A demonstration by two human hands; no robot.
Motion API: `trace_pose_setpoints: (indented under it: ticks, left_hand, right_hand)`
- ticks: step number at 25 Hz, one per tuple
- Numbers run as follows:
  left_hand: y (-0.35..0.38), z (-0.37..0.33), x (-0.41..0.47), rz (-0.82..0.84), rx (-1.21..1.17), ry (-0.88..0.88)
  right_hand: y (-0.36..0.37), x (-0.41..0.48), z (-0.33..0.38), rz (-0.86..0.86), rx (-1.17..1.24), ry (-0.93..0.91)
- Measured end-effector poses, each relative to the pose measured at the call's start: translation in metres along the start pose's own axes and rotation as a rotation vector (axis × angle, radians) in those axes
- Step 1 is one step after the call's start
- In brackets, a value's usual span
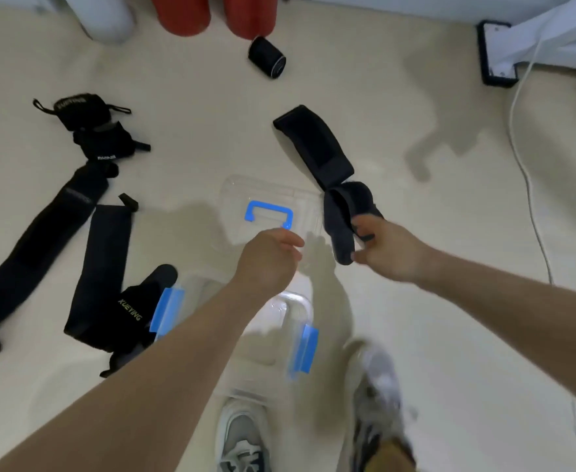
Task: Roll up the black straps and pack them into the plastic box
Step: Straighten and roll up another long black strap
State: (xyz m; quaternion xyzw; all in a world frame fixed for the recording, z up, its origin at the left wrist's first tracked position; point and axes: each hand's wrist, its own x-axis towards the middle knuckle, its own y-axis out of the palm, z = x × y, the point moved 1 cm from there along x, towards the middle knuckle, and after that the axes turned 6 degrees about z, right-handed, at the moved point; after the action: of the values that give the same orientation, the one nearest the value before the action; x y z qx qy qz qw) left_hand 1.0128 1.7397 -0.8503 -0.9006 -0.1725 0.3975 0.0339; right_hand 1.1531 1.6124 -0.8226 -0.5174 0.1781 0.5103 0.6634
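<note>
Right hand (387,248) pinches one end of a black strap (317,148), forearm extended; left hand (269,257) curled above the box lid (238,195), contents indiscernible.

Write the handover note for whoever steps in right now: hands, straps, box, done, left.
Left hand: fingers curled, over the lid; palm hidden, so grip unclear.
Right hand: grips one end of a black strap; the rest lies unrolled on the floor.
Plastic box: open, by the feet, no strap visible inside.
Done: one rolled strap lies far off on the floor.
Left: roll the held strap and the loose straps on the left, pack all, close the lid.
</note>
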Motion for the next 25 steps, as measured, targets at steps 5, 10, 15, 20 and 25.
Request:
trace_pose_setpoints:
  ticks: [5, 10, 15, 20, 25]
  left_hand:
    - [0.007, -0.033, 0.058, -0.037, -0.219, -0.073]
    - [0.016, -0.055, 0.148, 0.031, -0.358, -0.178]
    - [0.013, -0.067, 0.206, -0.012, -0.897, -0.257]
    - [-0.005, -0.066, 0.147, -0.260, -0.884, -0.183]
    - [-0.047, -0.057, 0.063, -0.228, -0.841, -0.075]
  right_hand:
    - [-0.050, 0.095, 0.017, -0.019, 0.050, 0.001]
    - [-0.078, 0.210, 0.011, -0.028, 0.219, 0.071]
    - [-0.057, 0.229, -0.006, -0.048, 0.122, -0.224]
    - [-0.043, 0.145, -0.007, -0.161, -0.380, -0.912]
    - [-0.056, 0.081, 0.009, 0.309, 0.795, -0.047]
